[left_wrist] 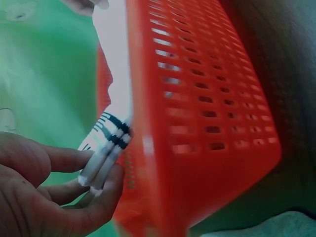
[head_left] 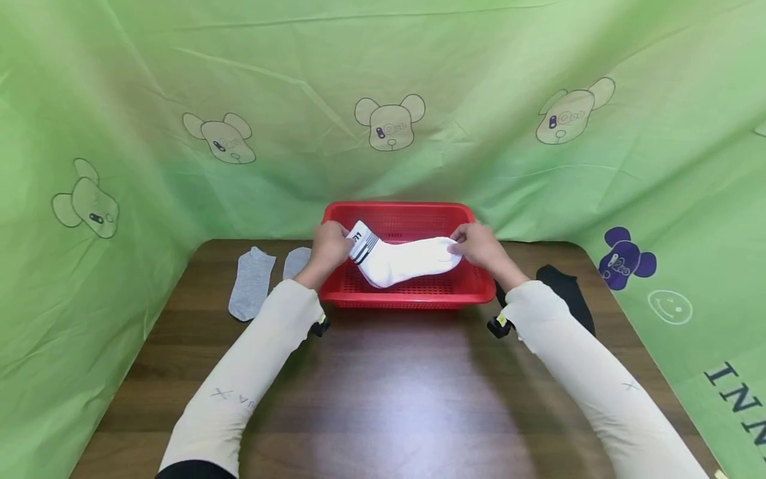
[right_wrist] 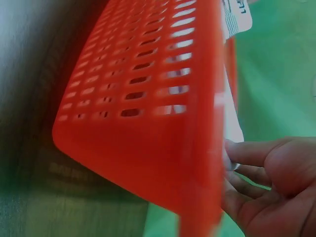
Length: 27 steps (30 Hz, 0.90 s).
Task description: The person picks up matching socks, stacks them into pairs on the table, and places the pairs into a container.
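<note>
A white sock [head_left: 413, 261] with dark stripes at its cuff is stretched sideways over the red plastic basket [head_left: 407, 297]. My left hand [head_left: 330, 249] pinches the striped cuff; in the left wrist view the thumb and fingers close on the cuff's edge, where two layers [left_wrist: 106, 158] show. At the toe end, my right hand [head_left: 479, 247] pinches the sock between thumb and fingers. The basket's rim hides part of the sock in both wrist views.
Left of the basket lie a grey sock [head_left: 251, 285] and another grey piece [head_left: 296, 261], partly covered by my left arm. A black sock [head_left: 565, 293] lies to the right, partly behind my right sleeve. Green printed cloth [head_left: 389, 179] hangs behind the wooden table [head_left: 395, 386].
</note>
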Available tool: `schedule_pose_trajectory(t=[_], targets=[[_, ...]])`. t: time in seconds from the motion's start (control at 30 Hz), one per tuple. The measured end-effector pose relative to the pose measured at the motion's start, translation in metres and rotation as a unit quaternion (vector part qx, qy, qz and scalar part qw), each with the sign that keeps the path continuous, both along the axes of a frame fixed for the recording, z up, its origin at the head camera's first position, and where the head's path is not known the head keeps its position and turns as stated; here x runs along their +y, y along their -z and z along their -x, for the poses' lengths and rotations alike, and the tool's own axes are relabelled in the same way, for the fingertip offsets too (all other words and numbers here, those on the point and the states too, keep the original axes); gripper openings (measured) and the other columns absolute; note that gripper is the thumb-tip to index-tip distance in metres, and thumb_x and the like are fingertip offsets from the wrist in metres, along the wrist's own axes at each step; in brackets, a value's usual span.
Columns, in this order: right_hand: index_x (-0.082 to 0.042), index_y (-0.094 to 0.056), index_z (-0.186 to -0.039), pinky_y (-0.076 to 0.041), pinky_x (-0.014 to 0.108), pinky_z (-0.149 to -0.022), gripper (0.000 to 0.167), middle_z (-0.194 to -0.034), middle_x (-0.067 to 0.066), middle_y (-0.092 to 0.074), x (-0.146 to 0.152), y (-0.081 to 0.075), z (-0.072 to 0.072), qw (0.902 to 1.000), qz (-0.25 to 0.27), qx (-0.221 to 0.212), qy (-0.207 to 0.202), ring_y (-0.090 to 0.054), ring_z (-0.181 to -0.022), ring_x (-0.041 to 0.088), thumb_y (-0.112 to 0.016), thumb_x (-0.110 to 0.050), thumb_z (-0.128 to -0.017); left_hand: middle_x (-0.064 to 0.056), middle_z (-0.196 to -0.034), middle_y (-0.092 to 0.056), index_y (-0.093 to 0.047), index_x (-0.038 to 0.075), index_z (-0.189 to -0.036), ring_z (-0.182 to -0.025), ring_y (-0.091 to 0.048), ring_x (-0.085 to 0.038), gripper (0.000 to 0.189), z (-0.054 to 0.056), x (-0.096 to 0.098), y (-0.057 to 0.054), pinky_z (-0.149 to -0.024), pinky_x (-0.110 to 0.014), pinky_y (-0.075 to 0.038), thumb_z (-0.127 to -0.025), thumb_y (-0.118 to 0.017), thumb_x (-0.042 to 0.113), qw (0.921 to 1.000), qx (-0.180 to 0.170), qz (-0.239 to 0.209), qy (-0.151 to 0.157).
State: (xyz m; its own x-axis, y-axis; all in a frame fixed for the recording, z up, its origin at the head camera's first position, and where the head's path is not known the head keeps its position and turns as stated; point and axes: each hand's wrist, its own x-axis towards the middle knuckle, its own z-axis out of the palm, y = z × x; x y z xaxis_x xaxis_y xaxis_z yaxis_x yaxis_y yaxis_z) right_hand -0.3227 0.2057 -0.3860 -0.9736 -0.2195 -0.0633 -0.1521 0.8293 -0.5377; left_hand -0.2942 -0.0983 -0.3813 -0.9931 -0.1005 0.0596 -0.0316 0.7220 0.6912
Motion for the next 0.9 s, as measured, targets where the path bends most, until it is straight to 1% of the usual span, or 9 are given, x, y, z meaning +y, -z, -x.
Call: schedule_pose_trajectory(t=[0.07,0.17,0.23,0.37,0.5,0.63,0.8,0.87,0.9], targets=[[0.009,-0.069,-0.113,-0.055,0.043,-0.084,0.027,-0.109,0.027,-0.072,-0.003,0.007,0.006,0.9995,-0.023,0.020,-0.012,-0.067,-0.099,0.036,-0.071,-0.009,-0.093,-0.009,-0.062,-0.057,-0.066,-0.002,-0.071,-0.062,-0.045,-0.017,0.017,0.004,0.003,0.007,-0.051,-0.024,-0.036,-0.087,-0.060,-0.002,0.9995,0.003,0.031,0.000],[0.010,-0.070,-0.109,-0.054,0.047,-0.088,0.023,-0.106,0.026,-0.073,-0.010,0.015,0.011,0.9978,-0.051,0.037,-0.020,-0.066,-0.096,0.036,-0.070,-0.005,-0.091,-0.006,-0.060,-0.048,-0.053,0.004,-0.067,-0.060,-0.042,-0.017,0.021,0.009,0.007,0.017,-0.051,-0.025,-0.034,-0.086,-0.056,-0.004,0.9980,0.001,0.064,0.001],[0.009,-0.070,-0.107,-0.054,0.046,-0.085,0.020,-0.104,0.026,-0.073,-0.014,0.020,0.013,0.9958,-0.078,0.039,-0.027,-0.065,-0.091,0.033,-0.068,-0.003,-0.090,-0.009,-0.065,-0.055,-0.055,0.004,-0.071,-0.062,-0.046,-0.018,0.018,0.012,0.009,0.024,-0.053,-0.027,-0.038,-0.088,-0.054,-0.003,0.9961,-0.002,0.088,0.005],[0.008,-0.069,-0.111,-0.054,0.041,-0.078,0.023,-0.104,0.024,-0.072,-0.023,0.028,0.014,0.9918,-0.122,0.012,-0.036,-0.063,-0.085,0.029,-0.062,0.001,-0.090,-0.018,-0.083,-0.070,-0.066,-0.002,-0.088,-0.071,-0.062,-0.023,0.014,0.015,0.015,0.035,-0.062,-0.033,-0.051,-0.093,-0.053,0.000,0.9921,-0.016,0.123,0.017],[0.007,-0.066,-0.121,-0.057,0.040,-0.083,0.031,-0.111,0.025,-0.071,-0.030,0.035,0.014,0.9898,-0.134,-0.035,-0.036,-0.066,-0.092,0.030,-0.064,0.002,-0.090,-0.018,-0.094,-0.073,-0.070,-0.003,-0.102,-0.082,-0.071,-0.027,0.014,0.016,0.018,0.044,-0.074,-0.038,-0.061,-0.095,-0.059,0.004,0.9852,-0.048,0.163,0.026],[0.005,-0.064,-0.125,-0.058,0.040,-0.085,0.034,-0.114,0.024,-0.071,-0.033,0.039,0.014,0.9876,-0.143,-0.059,-0.031,-0.067,-0.095,0.030,-0.065,0.000,-0.091,-0.016,-0.099,-0.073,-0.071,-0.001,-0.109,-0.088,-0.072,-0.027,0.018,0.018,0.021,0.049,-0.080,-0.038,-0.062,-0.094,-0.064,0.006,0.9775,-0.074,0.194,0.038],[0.002,-0.063,-0.124,-0.056,0.038,-0.083,0.032,-0.111,0.021,-0.069,-0.031,0.044,0.016,0.9851,-0.156,-0.064,-0.033,-0.065,-0.094,0.029,-0.066,-0.002,-0.092,-0.016,-0.101,-0.071,-0.071,0.000,-0.111,-0.090,-0.071,-0.027,0.019,0.019,0.024,0.053,-0.082,-0.040,-0.061,-0.093,-0.066,0.007,0.9648,-0.078,0.246,0.048],[0.000,-0.062,-0.125,-0.055,0.039,-0.084,0.034,-0.112,0.021,-0.068,-0.030,0.044,0.015,0.9850,-0.152,-0.073,-0.035,-0.064,-0.095,0.030,-0.068,-0.004,-0.092,-0.016,-0.102,-0.071,-0.072,0.000,-0.110,-0.094,-0.070,-0.028,0.019,0.019,0.026,0.055,-0.084,-0.041,-0.061,-0.094,-0.064,0.007,0.9539,-0.083,0.283,0.056],[0.000,-0.061,-0.126,-0.056,0.039,-0.084,0.037,-0.112,0.021,-0.068,-0.030,0.044,0.015,0.9853,-0.148,-0.078,-0.035,-0.065,-0.096,0.030,-0.070,-0.005,-0.091,-0.017,-0.103,-0.070,-0.072,0.000,-0.111,-0.096,-0.070,-0.029,0.020,0.018,0.027,0.056,-0.085,-0.041,-0.061,-0.094,-0.066,0.008,0.9458,-0.088,0.306,0.061]])
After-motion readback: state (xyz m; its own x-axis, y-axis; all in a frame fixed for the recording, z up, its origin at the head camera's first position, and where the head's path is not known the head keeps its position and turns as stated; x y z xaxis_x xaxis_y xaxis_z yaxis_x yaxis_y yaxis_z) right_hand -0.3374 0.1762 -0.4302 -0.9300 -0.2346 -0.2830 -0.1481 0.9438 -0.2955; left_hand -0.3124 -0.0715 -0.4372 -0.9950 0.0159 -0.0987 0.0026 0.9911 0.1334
